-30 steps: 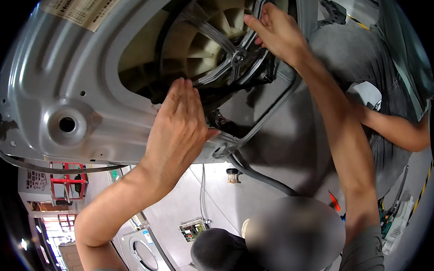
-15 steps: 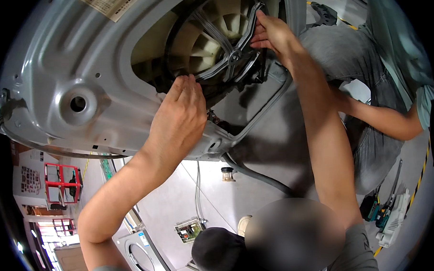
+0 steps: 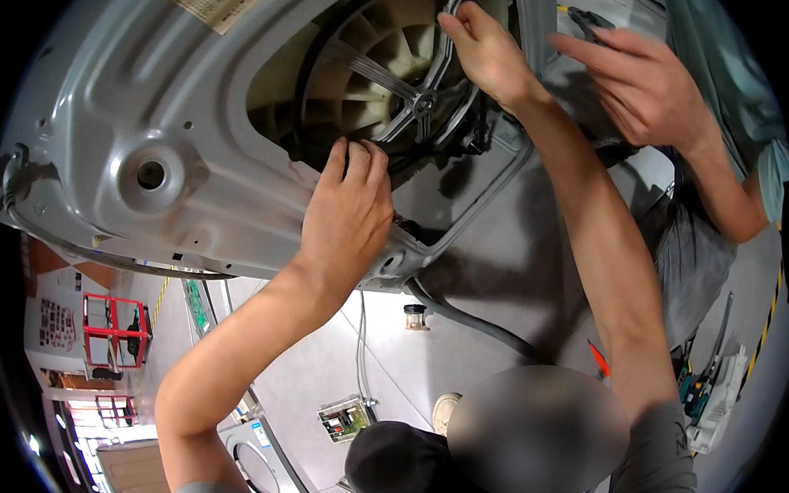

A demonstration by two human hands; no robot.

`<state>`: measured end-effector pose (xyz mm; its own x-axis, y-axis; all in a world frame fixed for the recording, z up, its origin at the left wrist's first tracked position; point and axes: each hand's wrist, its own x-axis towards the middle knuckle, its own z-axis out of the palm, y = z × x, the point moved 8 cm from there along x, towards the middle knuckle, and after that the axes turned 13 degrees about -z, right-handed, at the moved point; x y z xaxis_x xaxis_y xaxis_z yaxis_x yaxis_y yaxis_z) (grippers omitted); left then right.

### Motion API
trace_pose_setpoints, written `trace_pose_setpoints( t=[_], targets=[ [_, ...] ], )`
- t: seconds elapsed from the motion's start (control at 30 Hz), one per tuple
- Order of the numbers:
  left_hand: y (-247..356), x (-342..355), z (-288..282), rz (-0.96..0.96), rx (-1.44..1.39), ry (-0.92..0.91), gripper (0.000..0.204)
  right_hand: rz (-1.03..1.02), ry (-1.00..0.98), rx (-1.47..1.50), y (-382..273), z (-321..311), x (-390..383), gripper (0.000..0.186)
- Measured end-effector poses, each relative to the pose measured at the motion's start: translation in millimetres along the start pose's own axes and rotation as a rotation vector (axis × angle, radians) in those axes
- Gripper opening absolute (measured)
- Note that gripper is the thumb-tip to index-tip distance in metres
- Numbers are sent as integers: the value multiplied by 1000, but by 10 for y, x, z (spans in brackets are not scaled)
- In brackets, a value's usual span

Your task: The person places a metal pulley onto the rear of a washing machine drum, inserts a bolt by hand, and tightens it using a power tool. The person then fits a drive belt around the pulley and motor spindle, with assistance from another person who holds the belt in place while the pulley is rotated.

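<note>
Overhead, a grey sheet-metal machine housing [image 3: 146, 107] fills the upper left, smooth and stamped with ribs and a round boss with a hole. Set in its wide opening is a spoked pulley wheel [image 3: 406, 81] of dull metal, with a black belt [image 3: 445, 66] following its rim; behind it sit cream plastic fins. The wheel is round, its face turned toward the camera, tilted slightly.

The left hand [image 3: 346, 218] lies with fingers curled over the lower edge of the opening, touching the rim there; whether it pinches anything cannot be told. The right hand [image 3: 488, 52] is curled around the belt and rim at the wheel's upper right. Another person's hand [image 3: 645, 86] hovers, loosely spread, just right of it. A black hose [image 3: 475, 322] bends below the housing.
</note>
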<state>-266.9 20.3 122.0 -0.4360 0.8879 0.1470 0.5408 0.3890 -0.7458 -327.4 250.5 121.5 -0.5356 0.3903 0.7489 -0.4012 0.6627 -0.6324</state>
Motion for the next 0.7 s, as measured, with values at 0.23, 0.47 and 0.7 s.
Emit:
trace_pose_setpoints(
  t=[0.23, 0.47, 0.7],
  targets=[
    [77, 6, -12, 51, 10, 37, 60, -248, 60, -137, 113, -3, 106, 20],
    [44, -9, 28, 52, -14, 50, 55, -106, -113, -64, 232, -53, 79, 32],
    [-146, 37, -131, 28, 24, 65, 53, 48, -19, -96, 267, -4, 26, 41]
  ],
)
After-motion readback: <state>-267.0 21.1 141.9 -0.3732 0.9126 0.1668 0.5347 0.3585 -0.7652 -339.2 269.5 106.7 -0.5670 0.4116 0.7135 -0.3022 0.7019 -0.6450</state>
